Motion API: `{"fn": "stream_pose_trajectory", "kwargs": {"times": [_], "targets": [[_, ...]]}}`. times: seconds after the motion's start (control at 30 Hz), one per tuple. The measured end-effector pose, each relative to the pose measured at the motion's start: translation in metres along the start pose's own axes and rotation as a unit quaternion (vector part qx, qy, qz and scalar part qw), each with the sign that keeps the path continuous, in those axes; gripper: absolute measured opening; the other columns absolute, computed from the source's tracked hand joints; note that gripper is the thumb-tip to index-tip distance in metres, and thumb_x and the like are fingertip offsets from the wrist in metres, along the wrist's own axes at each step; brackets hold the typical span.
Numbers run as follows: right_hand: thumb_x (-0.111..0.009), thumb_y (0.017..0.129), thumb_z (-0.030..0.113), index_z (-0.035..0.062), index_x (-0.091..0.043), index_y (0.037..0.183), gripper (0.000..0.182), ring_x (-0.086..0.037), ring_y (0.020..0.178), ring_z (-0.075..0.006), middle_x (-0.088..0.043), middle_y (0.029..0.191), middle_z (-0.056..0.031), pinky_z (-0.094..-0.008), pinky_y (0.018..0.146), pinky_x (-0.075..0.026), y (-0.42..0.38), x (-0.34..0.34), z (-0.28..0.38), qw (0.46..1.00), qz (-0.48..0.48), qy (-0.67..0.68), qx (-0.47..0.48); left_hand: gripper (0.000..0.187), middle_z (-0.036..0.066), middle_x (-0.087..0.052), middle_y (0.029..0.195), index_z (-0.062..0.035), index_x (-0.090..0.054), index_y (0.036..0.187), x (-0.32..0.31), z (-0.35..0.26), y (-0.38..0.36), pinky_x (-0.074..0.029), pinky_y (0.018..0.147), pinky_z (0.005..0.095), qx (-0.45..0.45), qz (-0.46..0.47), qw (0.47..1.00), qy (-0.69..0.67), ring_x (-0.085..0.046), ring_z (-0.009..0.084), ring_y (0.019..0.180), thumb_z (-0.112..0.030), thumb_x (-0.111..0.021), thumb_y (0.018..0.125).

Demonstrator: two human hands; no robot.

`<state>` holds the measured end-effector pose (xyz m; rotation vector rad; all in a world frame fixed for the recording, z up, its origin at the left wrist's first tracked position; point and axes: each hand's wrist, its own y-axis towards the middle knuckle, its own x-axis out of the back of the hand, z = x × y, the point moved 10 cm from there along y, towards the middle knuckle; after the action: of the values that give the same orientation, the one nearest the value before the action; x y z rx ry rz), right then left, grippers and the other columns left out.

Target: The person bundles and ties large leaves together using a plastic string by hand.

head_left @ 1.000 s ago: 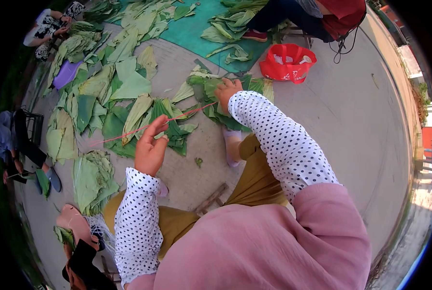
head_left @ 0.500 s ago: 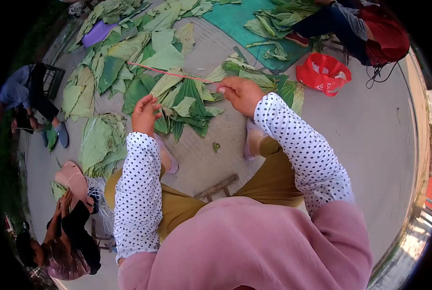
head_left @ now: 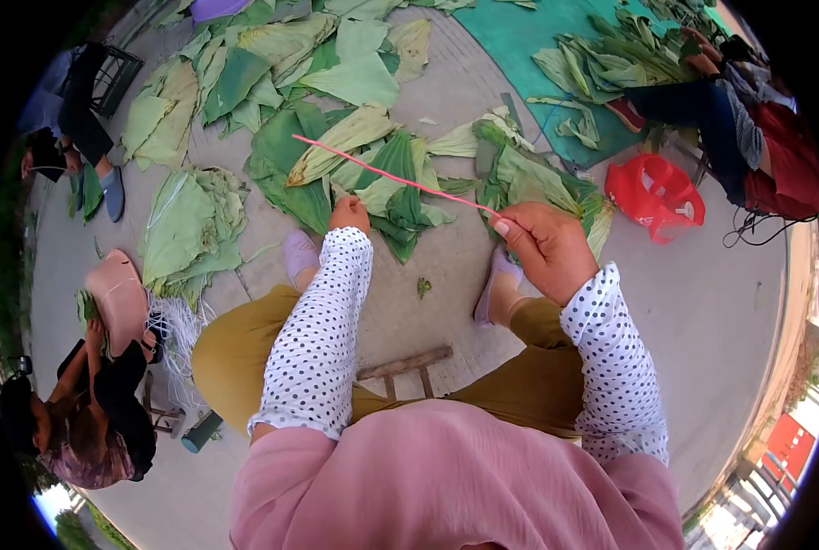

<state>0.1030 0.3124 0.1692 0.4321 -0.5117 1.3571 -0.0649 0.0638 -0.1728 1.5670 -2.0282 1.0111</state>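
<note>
Pink string [head_left: 395, 177] runs taut and slanting above the leaves [head_left: 386, 188] on the paved ground, its near end pinched in the closed fingers [head_left: 510, 231] of the right hand [head_left: 547, 252]. The left hand [head_left: 348, 214] reaches down to the leaf pile just below the string; its fingers are hidden, so their grip cannot be told. A red bag [head_left: 657, 197] lies to the right, near a seated person.

Bright, even daylight fills the scene, with only soft, short shadows on the pale ground [head_left: 703, 302]. A fisheye lens bends everything strongly toward the edges and leaves black corners. The centre is sharp; the rim smears slightly.
</note>
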Motion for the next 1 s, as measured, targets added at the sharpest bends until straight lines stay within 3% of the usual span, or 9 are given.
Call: {"fn": "stream_pose_trajectory", "kwargs": {"times": [0.13,0.33,0.4,0.47,0.53,0.6,0.63,0.87,1.0], "targets": [[-0.062,0.088,0.013,0.0015,-0.063,0.091,0.012,-0.06,0.072,-0.034,-0.06,0.078,-0.0143,-0.04,0.063,-0.048,0.004,-0.01,-0.002,0.996,0.055,-0.066,-0.026,0.042,0.017,-0.063,0.118,-0.0057,-0.054,0.126,-0.026,-0.075,0.044,-0.043,0.097,0.0418,-0.103,0.009,0.989,0.102,-0.06,0.0297,0.108,-0.022,-0.06,0.088],[-0.062,0.086,0.007,0.001,-0.063,0.095,0.011,-0.058,0.068,-0.0334,-0.059,0.075,-0.0147,-0.0391,0.06,-0.048,0.016,-0.011,0.006,0.99,0.086,-0.108,0.008,0.056,0.01,-0.052,0.134,-0.0105,-0.042,0.139,-0.057,-0.127,0.072,-0.038,0.103,0.0397,-0.057,0.109,0.955,0.269,-0.043,0.0296,0.124,-0.024,-0.062,0.088],[-0.062,0.086,0.006,0.001,-0.063,0.095,0.011,-0.058,0.067,-0.0333,-0.058,0.074,-0.0147,-0.039,0.059,-0.048,0.018,-0.011,0.005,0.99,0.095,-0.105,0.008,0.048,0.009,-0.056,0.13,-0.0127,-0.051,0.131,-0.058,-0.13,0.081,-0.038,0.102,0.0407,-0.087,0.06,0.951,0.289,-0.044,0.0281,0.123,-0.023,-0.065,0.086],[-0.065,0.083,0.009,0.0063,-0.063,0.09,0.008,-0.057,0.067,-0.0334,-0.056,0.073,-0.0116,-0.0411,0.06,-0.047,0.016,-0.007,0.003,0.993,0.064,-0.103,0.003,0.036,0.009,-0.06,0.121,-0.0143,-0.06,0.12,-0.064,-0.124,0.085,-0.038,0.101,0.0386,-0.095,0.135,0.947,0.276,-0.046,0.0272,0.121,-0.02,-0.066,0.085],[-0.064,0.083,0.01,0.0057,-0.062,0.088,0.007,-0.058,0.066,-0.0338,-0.056,0.073,-0.0121,-0.042,0.059,-0.047,0.016,-0.004,0.006,0.991,0.061,-0.116,0.011,0.023,0.007,-0.066,0.105,-0.0136,-0.065,0.105,-0.062,-0.113,0.094,-0.044,0.093,0.0378,-0.176,0.07,0.956,0.224,-0.056,0.0289,0.105,-0.019,-0.066,0.083],[-0.063,0.085,0.011,0.0052,-0.062,0.087,0.007,-0.059,0.066,-0.0343,-0.057,0.073,-0.013,-0.0428,0.059,-0.047,0.013,0.001,0.006,0.992,0.036,-0.119,0.023,0.022,0.007,-0.066,0.091,-0.0099,-0.062,0.101,-0.03,-0.098,0.097,-0.049,0.081,0.0362,-0.048,0.073,0.996,-0.014,-0.062,0.0275,0.084,-0.018,-0.065,0.082],[-0.062,0.086,0.012,0.0048,-0.061,0.086,0.008,-0.059,0.066,-0.0349,-0.057,0.073,-0.0139,-0.0435,0.059,-0.048,0.01,0.003,0.004,0.992,0.022,-0.122,0.023,0.022,0.007,-0.065,0.086,-0.0064,-0.06,0.098,-0.016,-0.1,0.102,-0.051,0.072,0.0346,-0.09,0.065,0.991,-0.069,-0.062,0.0226,0.074,-0.018,-0.066,0.08],[-0.058,0.091,0.018,0.0032,-0.06,0.085,0.016,-0.059,0.067,-0.0382,-0.059,0.073,-0.0174,-0.0444,0.059,-0.046,-0.001,0.017,-0.004,0.991,-0.033,-0.128,0.028,0.021,0.003,-0.062,0.097,-0.0063,-0.057,0.107,0.135,-0.184,0.039,-0.049,0.077,0.0331,-0.01,0.161,0.881,-0.444,-0.059,0.0153,0.086,-0.005,-0.057,0.086],[-0.055,0.092,0.022,0.004,-0.059,0.083,0.02,-0.059,0.071,-0.0403,-0.06,0.075,-0.0184,-0.0485,0.063,-0.046,-0.005,0.021,0.004,0.992,-0.033,-0.116,0.03,0.022,0.0,-0.061,0.101,-0.0088,-0.056,0.109,0.209,-0.225,-0.021,-0.048,0.078,0.0348,-0.068,0.144,0.891,-0.426,-0.057,0.0129,0.092,-0.006,-0.056,0.087]]}}
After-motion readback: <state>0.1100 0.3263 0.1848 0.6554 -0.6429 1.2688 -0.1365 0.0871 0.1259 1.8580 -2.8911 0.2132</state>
